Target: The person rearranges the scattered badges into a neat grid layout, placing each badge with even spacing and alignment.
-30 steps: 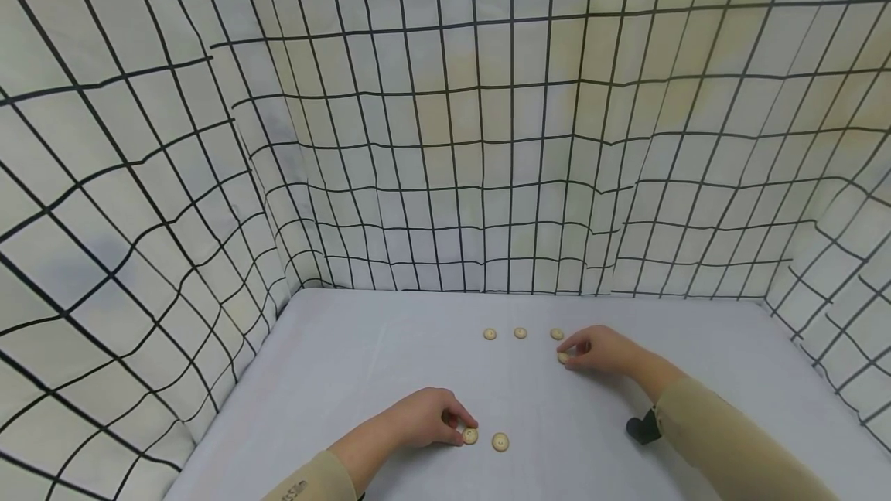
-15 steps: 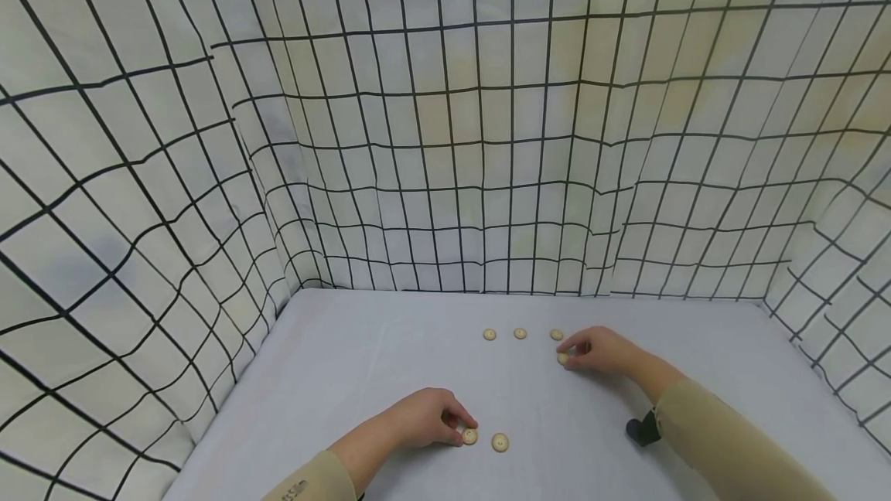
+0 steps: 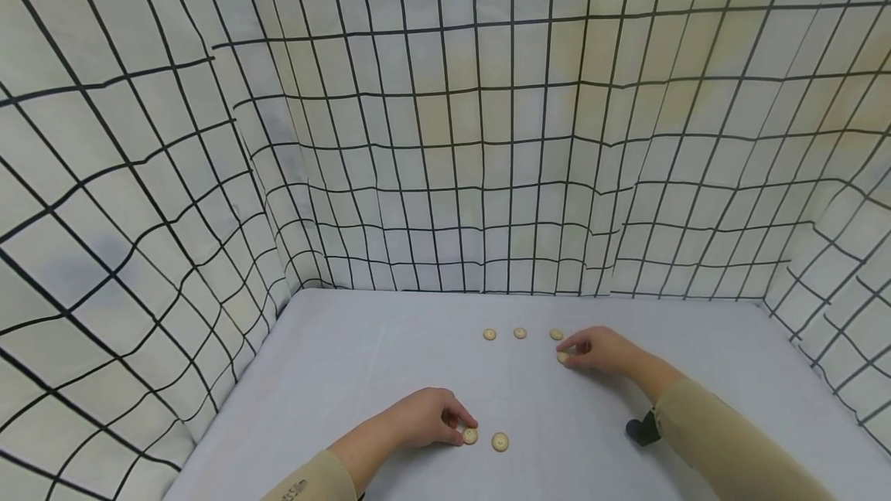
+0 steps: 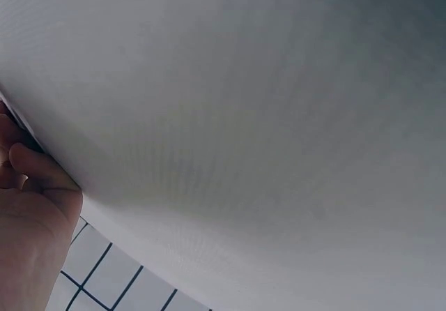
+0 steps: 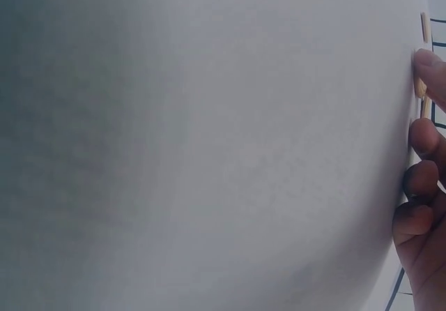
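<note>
Low in the head view, my left hand point(image 3: 426, 417) pinches a round beige button point(image 3: 470, 436) at its left side between thumb and forefinger. Just right of it lies a second beige button point(image 3: 500, 442), which no hand touches. Farther back on the right, my right hand point(image 3: 604, 351) holds another button point(image 3: 562, 358) by its edge with thumb and forefinger. In the right wrist view that button point(image 5: 419, 84) shows edge-on beside the thumb. The left wrist view has only part of my left hand point(image 4: 42, 213); its button is hidden there.
Behind the right fingertips, a back row holds a right button point(image 3: 556, 334), a middle button point(image 3: 520, 333) and a left button point(image 3: 490, 334). A white cloth covers the table point(image 3: 334, 362). White walls with a black grid point(image 3: 445, 138) enclose its back and sides.
</note>
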`<state>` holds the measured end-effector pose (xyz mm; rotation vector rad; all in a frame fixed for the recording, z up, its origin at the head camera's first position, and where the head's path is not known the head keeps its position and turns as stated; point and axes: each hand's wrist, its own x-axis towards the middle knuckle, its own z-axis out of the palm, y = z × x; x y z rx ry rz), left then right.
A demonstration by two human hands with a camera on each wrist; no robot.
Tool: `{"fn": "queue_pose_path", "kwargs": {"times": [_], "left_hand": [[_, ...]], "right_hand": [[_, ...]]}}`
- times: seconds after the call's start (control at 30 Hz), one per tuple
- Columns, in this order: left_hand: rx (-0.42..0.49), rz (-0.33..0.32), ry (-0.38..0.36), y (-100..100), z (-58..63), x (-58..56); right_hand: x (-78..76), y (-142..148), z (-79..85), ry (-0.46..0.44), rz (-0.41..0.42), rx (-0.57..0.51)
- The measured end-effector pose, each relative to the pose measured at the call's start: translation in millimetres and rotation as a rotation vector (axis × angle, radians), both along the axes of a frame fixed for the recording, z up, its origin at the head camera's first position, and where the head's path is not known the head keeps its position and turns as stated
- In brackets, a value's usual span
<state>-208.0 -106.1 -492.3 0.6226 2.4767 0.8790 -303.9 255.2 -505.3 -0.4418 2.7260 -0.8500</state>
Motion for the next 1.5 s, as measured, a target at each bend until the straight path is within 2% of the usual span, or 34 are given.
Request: {"fn": "queue_pose_path", "kwargs": {"times": [0.6,1.03,1.27,1.5], "left_hand": [[-0.006,0.001,0.014,-0.8,1.9,-0.1],[-0.001,-0.008,0.019,-0.8,0.9,-0.1],[-0.001,0.002,0.005,0.0,2.8,1.2],[0.004,0.002,0.012,0.2,3.5,1.9]], "right_hand": [[2.3,-0.3,7.0,-0.036,-0.033,-0.054],[4.1,0.4,7.4,-0.044,-0.018,-0.053],[9.7,-3.9,10.8,-0.022,0.017,-0.058],[18.3,-9.8,11.0,-0.042,0.055,-0.086]]}}
